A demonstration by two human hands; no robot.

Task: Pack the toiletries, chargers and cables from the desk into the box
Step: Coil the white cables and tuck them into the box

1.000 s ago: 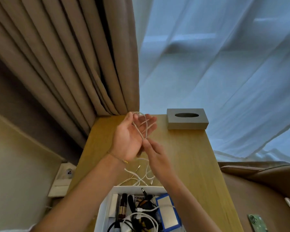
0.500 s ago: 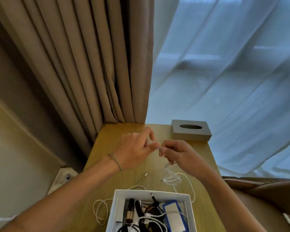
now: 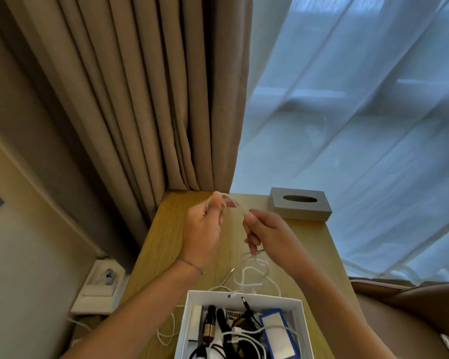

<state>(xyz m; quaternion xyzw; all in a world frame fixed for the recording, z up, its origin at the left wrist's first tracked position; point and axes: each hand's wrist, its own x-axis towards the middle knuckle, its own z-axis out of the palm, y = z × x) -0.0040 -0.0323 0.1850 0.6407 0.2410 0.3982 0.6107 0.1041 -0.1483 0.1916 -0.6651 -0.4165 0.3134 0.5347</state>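
Observation:
Both hands hold a thin white cable (image 3: 252, 274) above the wooden desk (image 3: 166, 234). My left hand (image 3: 205, 229) grips a loop of it near the fingertips. My right hand (image 3: 267, 234) pinches the strand a little to the right, and a short stretch runs taut between the two hands. The rest of the cable hangs in loose loops onto the desk behind the white box (image 3: 244, 297). The open box at the near edge holds dark cables, a white cable, a small brown bottle (image 3: 209, 330) and a blue-edged flat item (image 3: 276, 335).
A grey tissue box (image 3: 300, 204) stands at the desk's far right corner. Brown curtains (image 3: 140, 99) and a sheer white curtain (image 3: 360, 125) hang behind the desk. A white socket block (image 3: 101, 286) sits low at the left. A brown seat (image 3: 412, 307) is at the right.
My hands have moved slightly apart and drawn the cable taut between them. Earlier the left palm was open with loops over its fingers; now it is closed on the cable.

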